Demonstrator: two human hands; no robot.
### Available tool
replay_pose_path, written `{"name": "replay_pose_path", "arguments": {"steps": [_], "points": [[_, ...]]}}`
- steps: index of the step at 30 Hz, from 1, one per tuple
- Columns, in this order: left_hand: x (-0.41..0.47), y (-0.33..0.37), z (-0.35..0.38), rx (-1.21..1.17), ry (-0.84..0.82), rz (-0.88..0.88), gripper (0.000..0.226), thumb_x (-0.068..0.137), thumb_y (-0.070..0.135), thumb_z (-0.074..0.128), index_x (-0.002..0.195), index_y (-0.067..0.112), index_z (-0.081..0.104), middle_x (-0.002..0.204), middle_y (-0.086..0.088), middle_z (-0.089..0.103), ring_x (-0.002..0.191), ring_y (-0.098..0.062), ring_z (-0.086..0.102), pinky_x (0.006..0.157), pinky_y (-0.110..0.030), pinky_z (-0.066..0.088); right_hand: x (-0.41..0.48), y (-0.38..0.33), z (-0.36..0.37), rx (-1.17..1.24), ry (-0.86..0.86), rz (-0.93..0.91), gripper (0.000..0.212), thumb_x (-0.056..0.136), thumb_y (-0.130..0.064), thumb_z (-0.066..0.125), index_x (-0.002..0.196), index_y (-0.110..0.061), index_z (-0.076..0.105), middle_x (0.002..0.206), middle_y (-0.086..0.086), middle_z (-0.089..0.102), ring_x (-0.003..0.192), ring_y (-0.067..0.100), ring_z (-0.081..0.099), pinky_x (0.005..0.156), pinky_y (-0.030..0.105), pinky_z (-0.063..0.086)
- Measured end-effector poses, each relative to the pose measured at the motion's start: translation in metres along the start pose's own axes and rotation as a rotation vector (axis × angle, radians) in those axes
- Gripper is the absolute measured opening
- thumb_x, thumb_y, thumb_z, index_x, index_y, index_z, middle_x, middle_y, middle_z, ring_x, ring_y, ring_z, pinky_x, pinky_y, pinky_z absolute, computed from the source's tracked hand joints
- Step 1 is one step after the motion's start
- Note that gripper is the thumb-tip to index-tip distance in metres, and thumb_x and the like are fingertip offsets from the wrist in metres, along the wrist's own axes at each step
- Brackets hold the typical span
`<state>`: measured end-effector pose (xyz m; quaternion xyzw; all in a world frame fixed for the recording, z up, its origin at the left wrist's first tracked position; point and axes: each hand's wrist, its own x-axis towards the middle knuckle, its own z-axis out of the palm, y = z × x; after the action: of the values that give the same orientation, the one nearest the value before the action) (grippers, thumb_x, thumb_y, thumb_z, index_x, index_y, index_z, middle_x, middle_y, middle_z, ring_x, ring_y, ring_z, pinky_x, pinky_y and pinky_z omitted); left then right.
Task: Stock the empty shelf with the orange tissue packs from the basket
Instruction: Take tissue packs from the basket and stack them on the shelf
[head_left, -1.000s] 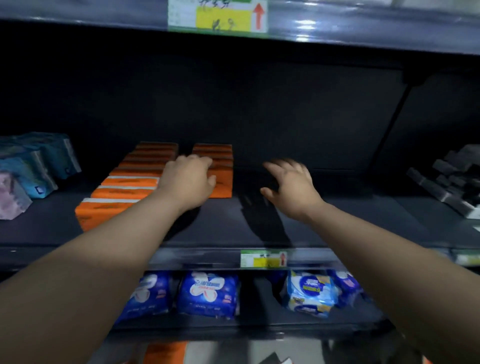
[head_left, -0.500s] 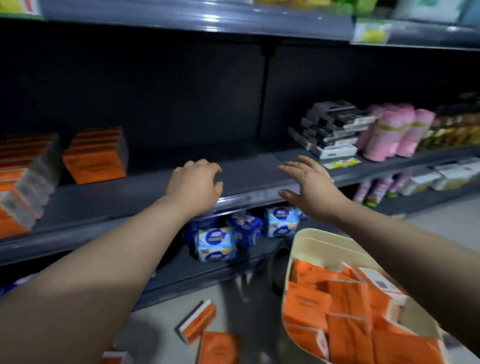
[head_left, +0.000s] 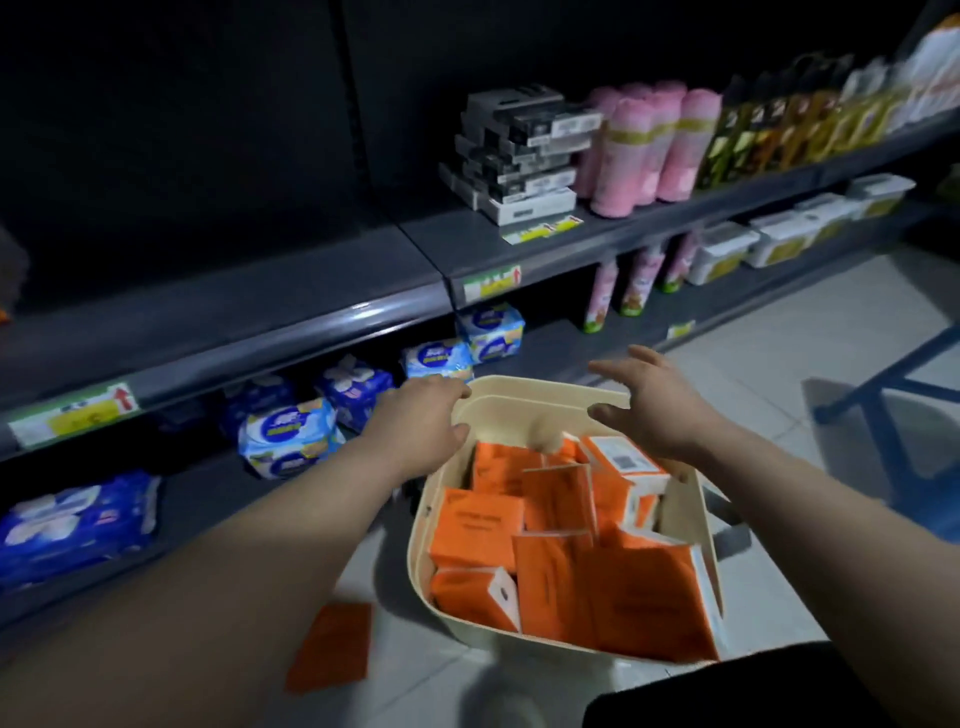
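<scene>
holding left grip (head_left: 423, 410) and right grip (head_left: 644, 400) open, empty, over the basket (head_left: 519, 397); aiming for a top orange tissue pack (head_left: 475, 525) (gently, no squashing).

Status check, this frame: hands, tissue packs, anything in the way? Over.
Left hand open at basket rim, right hand open above it, both empty. Orange tissue packs piled in basket, one pack loose on floor. Nothing blocking.

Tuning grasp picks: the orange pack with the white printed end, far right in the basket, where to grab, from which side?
From above, with the right hand, open and nearest it. The white-ended pack stands highest in the basket, white end up and tilted; pinch its two broad orange faces just below that end. Lower down, other packs crowd it.
</scene>
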<state>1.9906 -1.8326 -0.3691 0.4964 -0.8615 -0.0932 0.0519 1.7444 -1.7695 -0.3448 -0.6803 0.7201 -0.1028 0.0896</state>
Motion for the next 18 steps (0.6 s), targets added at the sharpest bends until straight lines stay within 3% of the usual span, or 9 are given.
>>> {"name": "replay_pose_path", "arguments": {"steps": [2, 8, 12, 15, 18], "points": [[0.014, 0.013, 0.02, -0.044, -0.071, 0.016, 0.052, 0.082, 0.034, 0.063, 0.132, 0.025, 0.05, 0.133, -0.002, 0.054, 0.122, -0.024, 0.05, 0.099, -0.039, 0.043, -0.001, 0.019, 0.006, 0.039, -0.036, 0.052, 0.055, 0.086, -0.032, 0.064, 0.137, -0.023, 0.047, 0.139, 0.001, 0.052, 0.14, 0.024, 0.026, 0.105, 0.022, 0.016], [0.05, 0.058, 0.083, -0.09, -0.284, 0.127, 0.076, 0.078, 0.029, 0.07, 0.144, 0.025, 0.034, 0.145, -0.002, 0.042, 0.131, -0.023, 0.041, 0.106, -0.036, 0.036, -0.001, 0.06, 0.024, 0.189, -0.164, 0.201, 0.054, 0.083, -0.028, 0.069, 0.134, -0.022, 0.051, 0.133, 0.004, 0.055, 0.119, 0.022, 0.052, 0.095, 0.025, 0.039], [0.062, 0.08, 0.119, -0.103, -0.438, 0.176, 0.087, 0.077, 0.024, 0.073, 0.149, 0.025, 0.024, 0.15, -0.005, 0.036, 0.135, -0.024, 0.038, 0.109, -0.036, 0.034, 0.002, 0.074, 0.033, 0.241, -0.157, 0.242, 0.053, 0.083, -0.025, 0.069, 0.134, -0.024, 0.051, 0.133, 0.002, 0.056, 0.117, 0.022, 0.055, 0.096, 0.028, 0.041], [0.064, 0.09, 0.135, -0.11, -0.476, 0.185, 0.081, 0.076, 0.022, 0.074, 0.145, 0.026, 0.032, 0.144, -0.007, 0.041, 0.13, -0.028, 0.041, 0.106, -0.036, 0.037, 0.005, 0.083, 0.039, 0.269, -0.16, 0.257, 0.052, 0.084, -0.023, 0.068, 0.133, -0.025, 0.051, 0.133, 0.001, 0.056, 0.116, 0.021, 0.055, 0.092, 0.027, 0.042], [0.065, 0.089, 0.133, -0.011, -0.433, 0.233, 0.061, 0.073, 0.033, 0.076, 0.128, 0.026, 0.051, 0.126, -0.006, 0.048, 0.119, -0.028, 0.04, 0.098, -0.038, 0.041, 0.007, 0.086, 0.043, 0.294, -0.174, 0.262, 0.052, 0.085, -0.022, 0.067, 0.134, -0.025, 0.05, 0.134, 0.001, 0.055, 0.114, 0.022, 0.056, 0.086, 0.026, 0.045]]}}
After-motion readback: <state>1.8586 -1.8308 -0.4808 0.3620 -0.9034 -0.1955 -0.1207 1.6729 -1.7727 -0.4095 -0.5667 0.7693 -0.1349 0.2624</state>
